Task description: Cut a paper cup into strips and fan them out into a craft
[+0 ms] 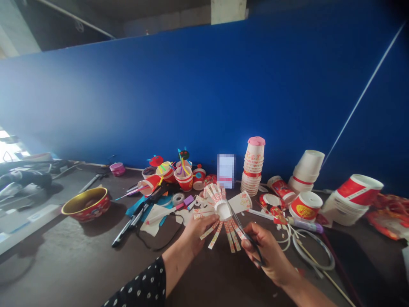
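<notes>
A paper cup (223, 209) with its wall cut into strips is held over the table, the strips fanning outward round its white bottom. My left hand (200, 226) is closed on its left side. In my right hand (266, 249) is a pair of scissors (261, 257), fingers wrapped round the handles. The blades reach up along the right side of the cup, among the strips; whether they are parted I cannot tell. One wide uncut piece of the cup wall sticks out to the upper right.
Stacked paper cups (253, 170) stand behind, with more red and white cups (306, 207) to the right. A gold-lined red bowl (87, 205) sits at left. Markers (121, 232), a tape roll (178, 199) and a coiled white cable (315, 247) lie about. A blue partition (191, 94) bounds the table (105, 264).
</notes>
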The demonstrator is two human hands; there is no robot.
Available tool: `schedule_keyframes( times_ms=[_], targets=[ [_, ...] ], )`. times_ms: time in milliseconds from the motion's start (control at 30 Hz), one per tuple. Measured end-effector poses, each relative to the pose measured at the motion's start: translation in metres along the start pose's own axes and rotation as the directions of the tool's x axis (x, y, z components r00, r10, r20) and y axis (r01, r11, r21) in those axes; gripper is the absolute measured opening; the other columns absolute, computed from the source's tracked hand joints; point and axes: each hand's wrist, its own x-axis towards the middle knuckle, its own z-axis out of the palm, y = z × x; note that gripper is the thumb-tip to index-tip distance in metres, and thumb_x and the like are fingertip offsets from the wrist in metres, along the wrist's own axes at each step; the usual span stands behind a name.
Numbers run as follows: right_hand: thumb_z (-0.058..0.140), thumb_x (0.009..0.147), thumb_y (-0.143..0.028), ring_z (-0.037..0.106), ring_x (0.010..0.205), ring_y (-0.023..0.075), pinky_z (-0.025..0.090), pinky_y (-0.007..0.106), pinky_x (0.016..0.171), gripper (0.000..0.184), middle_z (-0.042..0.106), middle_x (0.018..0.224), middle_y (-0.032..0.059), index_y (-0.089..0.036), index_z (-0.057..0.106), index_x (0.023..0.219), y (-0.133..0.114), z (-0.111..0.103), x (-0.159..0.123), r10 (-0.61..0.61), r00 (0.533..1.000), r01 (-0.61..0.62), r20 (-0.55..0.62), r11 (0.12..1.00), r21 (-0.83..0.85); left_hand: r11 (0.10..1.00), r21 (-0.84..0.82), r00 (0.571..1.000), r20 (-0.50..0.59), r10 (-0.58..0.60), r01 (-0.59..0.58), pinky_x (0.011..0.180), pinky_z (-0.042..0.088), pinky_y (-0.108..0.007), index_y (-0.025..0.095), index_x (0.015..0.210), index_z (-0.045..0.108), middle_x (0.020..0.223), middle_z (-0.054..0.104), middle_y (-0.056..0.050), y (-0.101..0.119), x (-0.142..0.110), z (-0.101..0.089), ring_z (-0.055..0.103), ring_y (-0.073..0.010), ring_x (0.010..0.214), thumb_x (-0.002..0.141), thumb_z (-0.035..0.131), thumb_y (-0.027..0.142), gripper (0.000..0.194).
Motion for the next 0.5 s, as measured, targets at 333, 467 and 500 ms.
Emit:
schedule_keyframes(
  times_ms=[333, 467, 500],
  targets=[
    [0.068, 0.060, -0.046, 0.044, 0.040, 0.0083, 0.035, 0.020, 0.036, 0.038, 0.046, 0.050, -0.0077, -0.019, 0.045, 0.076, 0.008, -0.009, 0.010, -0.016, 0.988, 0.004, -0.157, 0.997, -0.078, 0.999, 0.018, 0.995, -0.099, -0.030, 0.032, 0.048, 0.045, -0.020, 0.010, 0.067, 0.061, 0.054, 0.062, -0.001, -0.002, 0.008, -0.009, 0.056, -0.0105, 0.046, 0.059, 0.067, 0.010, 0.011],
    [0.060, 0.070, -0.043, 0.051, 0.044, 0.0124, 0.038, 0.024, 0.043, 0.028, 0.054, 0.054, -0.0045, -0.020, 0.048, 0.080, 0.014, -0.022, 0.013, -0.165, 0.966, 0.075, -0.197, 0.915, -0.396, 1.000, 0.023, 0.998, -0.059, -0.009, 0.011, 0.054, 0.047, -0.022, 0.010, 0.066, 0.061, 0.056, 0.063, -0.001, -0.003, 0.008, -0.010, 0.058, -0.0115, 0.048, 0.056, 0.069, 0.012, 0.013],
    [0.058, 0.071, -0.041, 0.055, 0.049, 0.0147, 0.040, 0.025, 0.047, 0.024, 0.058, 0.057, -0.0027, -0.020, 0.049, 0.080, 0.014, -0.026, 0.013, -0.207, 0.953, 0.058, -0.221, 0.841, -0.537, 1.000, 0.025, 0.999, -0.048, -0.004, 0.005, 0.055, 0.047, -0.023, 0.010, 0.066, 0.062, 0.056, 0.064, -0.002, -0.003, 0.009, -0.011, 0.059, -0.0122, 0.049, 0.055, 0.070, 0.013, 0.014]
  ],
)
